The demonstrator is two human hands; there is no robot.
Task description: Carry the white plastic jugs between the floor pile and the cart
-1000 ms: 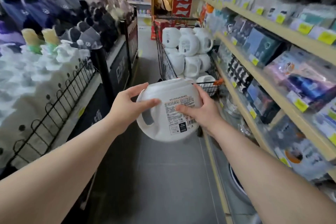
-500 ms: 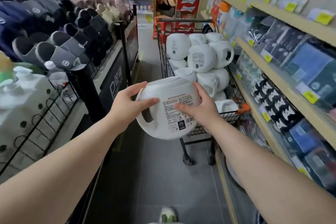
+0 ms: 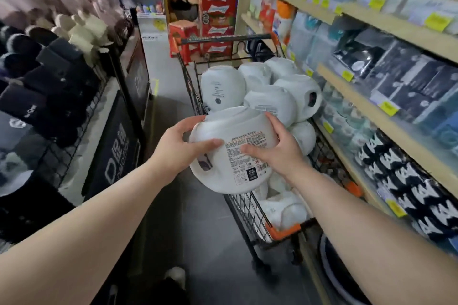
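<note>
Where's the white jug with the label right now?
Head view, centre: the white jug is held between left hand and right hand, over the near end of the cart.

White jug (image 3: 230, 156): smooth matt plastic, printed paper label (image 3: 244, 156). Behind jug, cart (image 3: 247, 208): black metal wire, orange plastic corners. Right of cart, shelf (image 3: 396, 30): pale wood.
</note>
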